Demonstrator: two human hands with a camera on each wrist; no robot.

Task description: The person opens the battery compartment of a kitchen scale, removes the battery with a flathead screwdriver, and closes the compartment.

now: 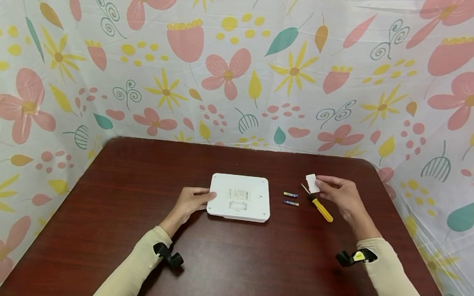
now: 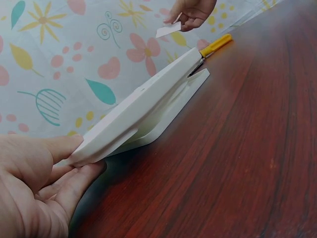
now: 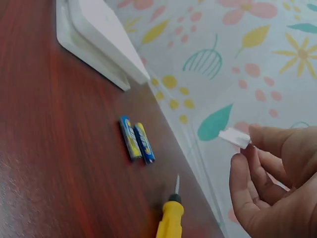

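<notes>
A flat white square device [image 1: 240, 180] lies with its underside up, showing a printed label, corner dots and an uncovered battery compartment [image 1: 238, 206]. My left hand [image 1: 192, 201] holds its left edge, thumb on top and fingers beneath. In the left wrist view the device [image 2: 143, 99] shows two layers, a thick body above a thinner plate. My right hand [image 1: 341, 194] pinches a small white battery cover [image 1: 312, 183] between thumb and fingers, raised above the table. Close by that hand is a yellow-handled screwdriver [image 1: 322, 210]; in the right wrist view the cover [image 3: 235, 137] appears edge-on.
Two small blue-and-yellow batteries [image 1: 291, 203] lie side by side between the device and the screwdriver. The dark red wooden table [image 1: 228, 266] runs back to a flower-printed curtain [image 1: 224, 96], which also flanks both sides.
</notes>
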